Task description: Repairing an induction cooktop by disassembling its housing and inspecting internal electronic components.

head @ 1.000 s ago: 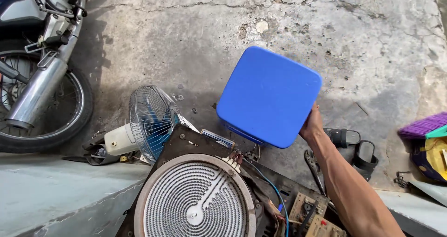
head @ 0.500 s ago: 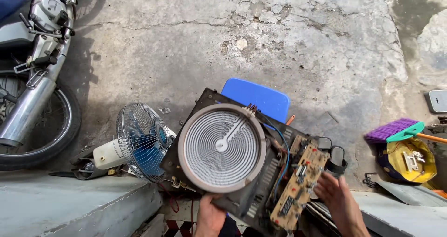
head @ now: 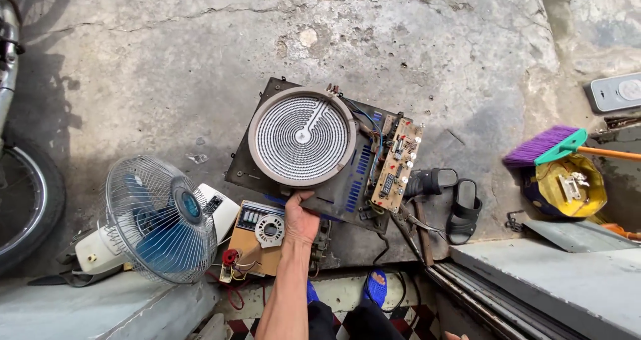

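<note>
one hand (head: 300, 221) gripping cooker base (head: 347, 190), cracked concrete floor (head: 167, 66)

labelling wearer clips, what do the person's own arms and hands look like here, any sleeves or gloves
Only one arm shows clearly: a bare forearm with no sleeve reaching it, and a bare hand with no glove, ring or watch visible. The fingers are uncovered. The other hand is barely a sliver at the bottom edge, too little to describe.

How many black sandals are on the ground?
2. One black sandal lies just right of the circuit board; the other sandal lies beside it, further right, near the concrete step. More could be hidden out of view.
</note>
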